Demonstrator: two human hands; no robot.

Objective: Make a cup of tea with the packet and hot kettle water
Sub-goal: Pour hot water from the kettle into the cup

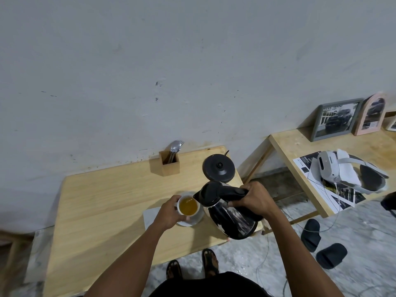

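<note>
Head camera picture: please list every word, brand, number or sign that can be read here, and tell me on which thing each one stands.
"ILUX TRAVO": top of the grey picture frame; its first letter looks cut off.
Small print lower in the frame: too blurred to read.
Pink arched frame: text too small.
Printed sheets under the white headset: too small.
Kettle, cup: none visible.

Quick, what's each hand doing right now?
Left hand: closed around the white cup of tea.
Right hand: closed on the kettle handle, kettle tilted toward the cup.
</note>
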